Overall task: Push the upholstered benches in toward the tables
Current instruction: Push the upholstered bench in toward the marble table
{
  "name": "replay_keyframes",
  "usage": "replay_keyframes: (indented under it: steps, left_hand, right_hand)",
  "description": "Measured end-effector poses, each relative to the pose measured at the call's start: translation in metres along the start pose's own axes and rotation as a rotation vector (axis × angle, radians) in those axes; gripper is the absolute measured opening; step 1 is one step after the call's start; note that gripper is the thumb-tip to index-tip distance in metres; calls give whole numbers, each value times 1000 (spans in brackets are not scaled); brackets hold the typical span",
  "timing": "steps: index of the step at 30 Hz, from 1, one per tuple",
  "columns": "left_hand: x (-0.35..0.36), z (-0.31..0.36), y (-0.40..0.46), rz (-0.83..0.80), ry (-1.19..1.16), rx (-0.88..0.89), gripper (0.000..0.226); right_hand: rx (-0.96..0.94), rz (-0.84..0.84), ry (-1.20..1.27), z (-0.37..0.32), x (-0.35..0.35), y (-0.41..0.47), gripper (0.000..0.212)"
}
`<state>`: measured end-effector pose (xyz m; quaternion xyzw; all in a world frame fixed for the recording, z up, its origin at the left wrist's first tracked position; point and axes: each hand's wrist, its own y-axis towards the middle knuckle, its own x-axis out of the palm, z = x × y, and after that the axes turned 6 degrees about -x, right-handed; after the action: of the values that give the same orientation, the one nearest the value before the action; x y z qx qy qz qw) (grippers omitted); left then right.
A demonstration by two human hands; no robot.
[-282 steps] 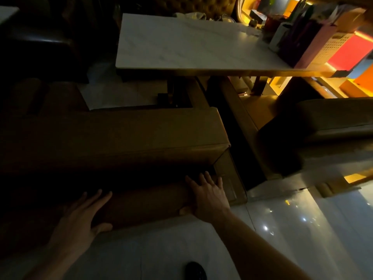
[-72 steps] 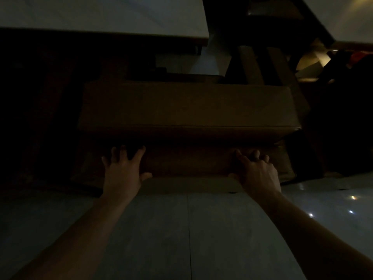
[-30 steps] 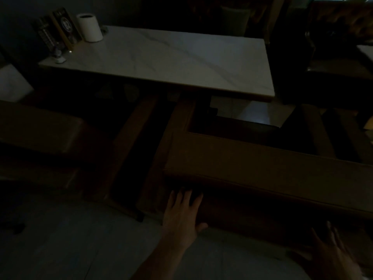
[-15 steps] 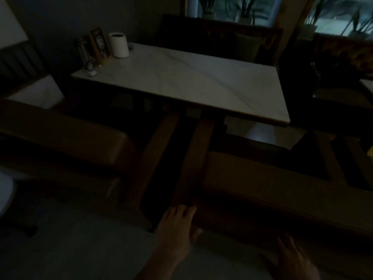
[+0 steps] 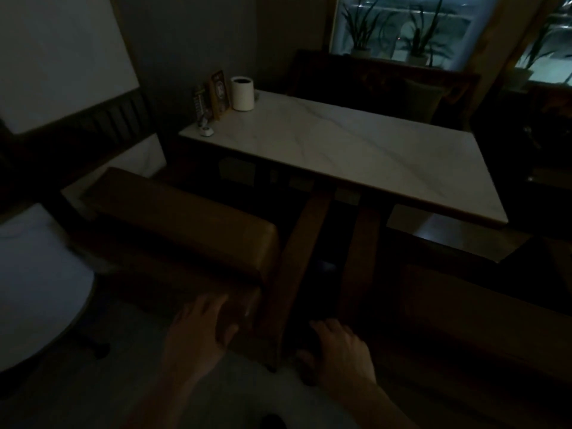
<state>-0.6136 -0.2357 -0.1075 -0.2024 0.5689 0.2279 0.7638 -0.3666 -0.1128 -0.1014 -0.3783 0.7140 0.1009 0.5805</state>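
Observation:
The room is very dim. A white marble-topped table (image 5: 356,150) stands ahead. Left of it sits a brown upholstered bench (image 5: 185,218), its near end toward me. A second brown bench (image 5: 483,308) lies at the right. Between them run wooden beams (image 5: 297,274) of the bench bases. My left hand (image 5: 198,332) is spread, fingers apart, at the lower near corner of the left bench; contact is unclear. My right hand (image 5: 340,345) hovers with fingers apart over the dark gap beside the right bench, holding nothing.
A white roll (image 5: 243,93), a menu stand (image 5: 219,94) and a small object sit at the table's far left corner. A round white tabletop (image 5: 37,286) is at my left. A dark sofa (image 5: 387,85) and potted plants (image 5: 418,38) stand behind the table.
The view swung left and up from the right bench. My left hand left that bench's corner and now sits at the left bench's end. My right hand came away from the right bench.

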Motion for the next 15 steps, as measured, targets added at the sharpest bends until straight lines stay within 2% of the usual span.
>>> replay_keyframes:
  steps: [8,15]
  left_hand:
    - [-44,-114,56,8,19,-92,76]
    - [-43,-191,129,-114,99,18,86]
  right_hand:
    - [-174,2,41,-126,12,105,64]
    - [-113,-39,60,-189,38,182,80]
